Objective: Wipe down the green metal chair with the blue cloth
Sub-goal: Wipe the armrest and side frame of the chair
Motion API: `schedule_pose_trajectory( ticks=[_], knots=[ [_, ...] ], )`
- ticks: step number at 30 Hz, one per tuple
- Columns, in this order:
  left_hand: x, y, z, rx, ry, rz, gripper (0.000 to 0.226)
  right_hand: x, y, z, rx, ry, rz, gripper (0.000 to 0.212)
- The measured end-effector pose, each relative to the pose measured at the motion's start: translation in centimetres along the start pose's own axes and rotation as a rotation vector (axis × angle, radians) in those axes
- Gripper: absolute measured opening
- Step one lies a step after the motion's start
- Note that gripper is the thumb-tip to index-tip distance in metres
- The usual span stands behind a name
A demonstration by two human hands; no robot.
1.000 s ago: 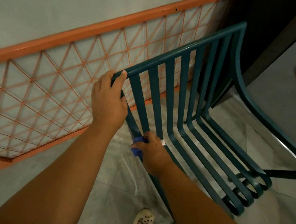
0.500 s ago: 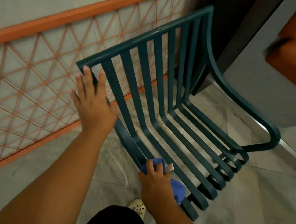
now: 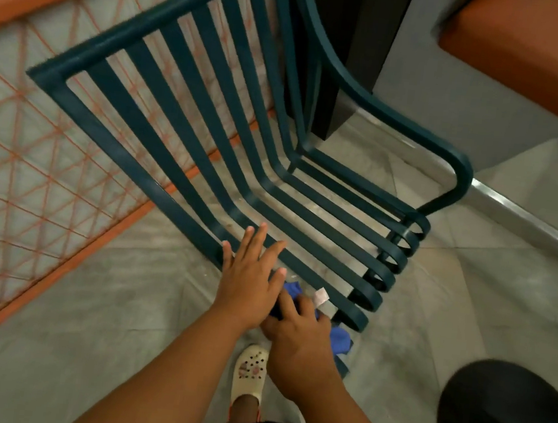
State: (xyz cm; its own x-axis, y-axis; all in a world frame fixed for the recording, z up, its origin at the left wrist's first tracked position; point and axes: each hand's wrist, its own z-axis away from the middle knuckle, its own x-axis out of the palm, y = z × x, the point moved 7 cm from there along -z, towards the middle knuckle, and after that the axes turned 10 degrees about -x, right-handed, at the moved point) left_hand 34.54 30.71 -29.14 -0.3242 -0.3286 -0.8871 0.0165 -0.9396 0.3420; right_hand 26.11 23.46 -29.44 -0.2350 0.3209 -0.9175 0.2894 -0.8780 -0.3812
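Note:
The green metal chair fills the upper middle of the view, its slatted back towards the orange lattice and its seat slats curling down at the right. My right hand grips the blue cloth against the near side rail at the seat's front corner; a white tag on the cloth shows just past the fingers. My left hand lies flat with fingers spread over the same rail and the nearest seat slats, touching the right hand.
An orange lattice railing runs along the wall at left. A dark pillar and an orange cushioned seat stand behind the chair. A dark round stool is at lower right. My white clog rests on the tiled floor.
My left hand left the top of the chair back and came down onto the seat beside my right hand. The right hand slid the cloth along the near rail to the seat's front corner.

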Motion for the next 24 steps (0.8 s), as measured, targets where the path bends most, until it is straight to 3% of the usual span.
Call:
schedule_pose_trajectory(
  ticks=[4,7,11,17,22,24],
  knots=[
    [2.2,1.2,0.8,0.013,-0.086,-0.016,0.049,0.1,1.9,3.1,-0.012,0.052,-0.066,0.033],
    [3.6,1.7,1.6,0.050,-0.144,-0.114,0.048,0.5,4.6,6.2,0.042,0.170,-0.255,0.027],
    [4.5,3.2,2.4,0.092,-0.183,-0.170,0.041,1.1,8.5,9.0,0.315,0.469,-0.691,0.041],
    [6.1,5.5,3.7,0.139,-0.199,-0.227,0.035,3.3,6.9,10.3,0.366,0.689,-0.803,0.046],
    [6.6,5.4,4.1,0.210,-0.169,-0.384,0.073,8.9,10.3,12.8,0.755,0.812,-1.300,0.035],
    [6.9,5.5,4.0,0.197,-0.170,-0.430,0.077,9.7,11.0,12.7,0.856,0.802,-1.436,0.026]
  ],
)
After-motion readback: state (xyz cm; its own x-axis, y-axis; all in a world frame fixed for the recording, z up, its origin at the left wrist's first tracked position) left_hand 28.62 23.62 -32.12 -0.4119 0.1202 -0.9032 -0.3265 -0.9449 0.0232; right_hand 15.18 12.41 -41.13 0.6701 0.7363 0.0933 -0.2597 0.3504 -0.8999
